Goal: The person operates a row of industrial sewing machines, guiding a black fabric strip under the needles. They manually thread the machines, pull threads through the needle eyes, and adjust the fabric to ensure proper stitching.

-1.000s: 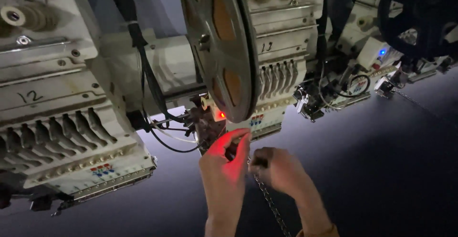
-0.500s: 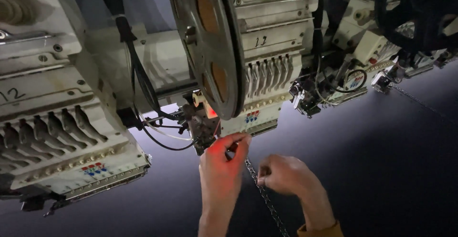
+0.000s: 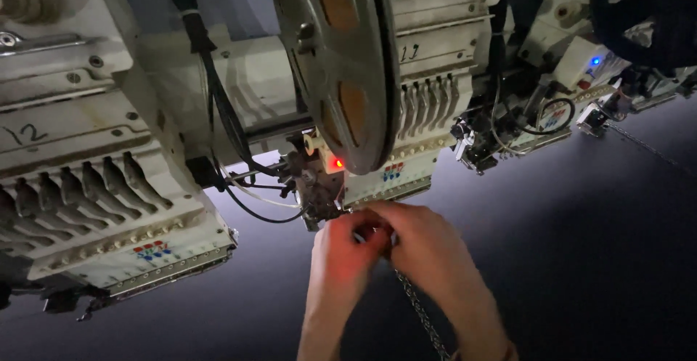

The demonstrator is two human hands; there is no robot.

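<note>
My left hand (image 3: 347,259) and my right hand (image 3: 430,253) meet fingertip to fingertip just under the small feed device (image 3: 319,187) of the middle embroidery head, below its red light (image 3: 338,163). Both pinch the upper end of a thin chain-like strand (image 3: 422,316), which runs down over the dark fabric (image 3: 581,259) towards me. The pinched end itself is hidden by my fingers. A large metal reel (image 3: 341,63) hangs over the device.
A cream embroidery head with a row of levers (image 3: 94,187) stands to the left, and more heads (image 3: 566,63) with a blue light to the right. Black and white cables (image 3: 250,187) loop beside the device. Another strand (image 3: 646,149) lies at the far right.
My right hand has moved up and left to join my left hand under the device. The left hand has curled its fingers in, and the view has shifted closer.
</note>
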